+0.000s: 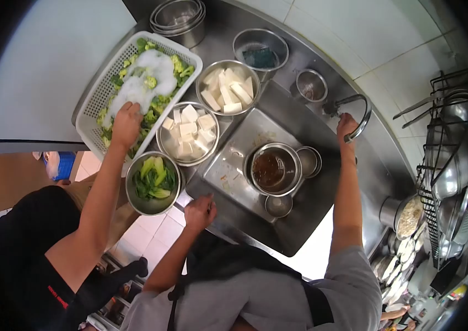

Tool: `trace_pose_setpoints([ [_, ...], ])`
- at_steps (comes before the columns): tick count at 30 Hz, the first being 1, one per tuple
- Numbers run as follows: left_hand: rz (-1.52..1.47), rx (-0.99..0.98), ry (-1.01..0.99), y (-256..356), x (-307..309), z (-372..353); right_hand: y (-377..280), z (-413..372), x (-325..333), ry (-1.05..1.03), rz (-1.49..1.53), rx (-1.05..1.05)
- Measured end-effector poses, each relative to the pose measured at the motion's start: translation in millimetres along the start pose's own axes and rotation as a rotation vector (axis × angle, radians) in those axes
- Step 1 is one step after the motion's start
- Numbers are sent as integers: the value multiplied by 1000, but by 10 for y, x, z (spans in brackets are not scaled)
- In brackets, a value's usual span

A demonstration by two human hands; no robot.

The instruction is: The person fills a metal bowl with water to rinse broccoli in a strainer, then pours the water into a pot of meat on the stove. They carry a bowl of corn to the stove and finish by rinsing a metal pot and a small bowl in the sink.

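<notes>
My right hand (347, 128) is at the faucet (362, 118) behind the sink's right side, its fingers closed near the spout and tap base. My left hand (200, 212) is closed at the sink's front left edge, around a small dark thing too hidden to name. Between them in the sink (234, 160) stands a steel pot (272, 169) with brown liquid, with small steel cups (278, 206) beside it. Left of the sink are a bowl of white blocks (188, 131), another with longer white pieces (228, 91), and a bowl of leafy greens (156, 177).
A co-worker's hand (126, 126) reaches into a white basket (87, 118) of broccoli and ice. Stacked steel pots (187, 36), a bowl with a green pad (260, 49) and a steel cup (312, 85) line the back. A wire rack (438, 165) of pans hangs right.
</notes>
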State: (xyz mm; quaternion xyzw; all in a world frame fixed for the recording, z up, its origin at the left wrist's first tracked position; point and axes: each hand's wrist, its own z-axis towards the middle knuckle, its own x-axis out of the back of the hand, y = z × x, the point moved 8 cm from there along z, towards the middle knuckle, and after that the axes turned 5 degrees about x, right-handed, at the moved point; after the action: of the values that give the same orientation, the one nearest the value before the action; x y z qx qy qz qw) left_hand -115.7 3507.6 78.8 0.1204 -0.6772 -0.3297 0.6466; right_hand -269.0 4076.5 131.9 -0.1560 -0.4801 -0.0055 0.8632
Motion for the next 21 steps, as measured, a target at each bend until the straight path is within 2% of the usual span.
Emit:
trace_pose_setpoints([
  [3,13,10,-12,5,-18,8,-1,-30,35,-122,285,-381],
  [4,9,8,0,34,14,25,-51,-11,35,-83,168,-329],
  [6,-1,7,18,38,43,58,-63,1,-75,11,-253,-88],
  [8,-4,14,12,18,37,40,-7,-36,-117,-14,-231,-71],
  [10,18,18,-2,1,20,21,217,-107,-222,-153,230,-275],
  [13,19,21,1,66,30,32,245,-95,-173,-72,406,-320],
  [16,27,48,-11,84,55,61,-130,-15,-26,-134,141,-377],
  [19,40,31,16,87,80,60,-20,-6,-164,-87,-122,-198],
  [21,32,17,28,104,67,53,113,-36,-151,-131,212,-333],
])
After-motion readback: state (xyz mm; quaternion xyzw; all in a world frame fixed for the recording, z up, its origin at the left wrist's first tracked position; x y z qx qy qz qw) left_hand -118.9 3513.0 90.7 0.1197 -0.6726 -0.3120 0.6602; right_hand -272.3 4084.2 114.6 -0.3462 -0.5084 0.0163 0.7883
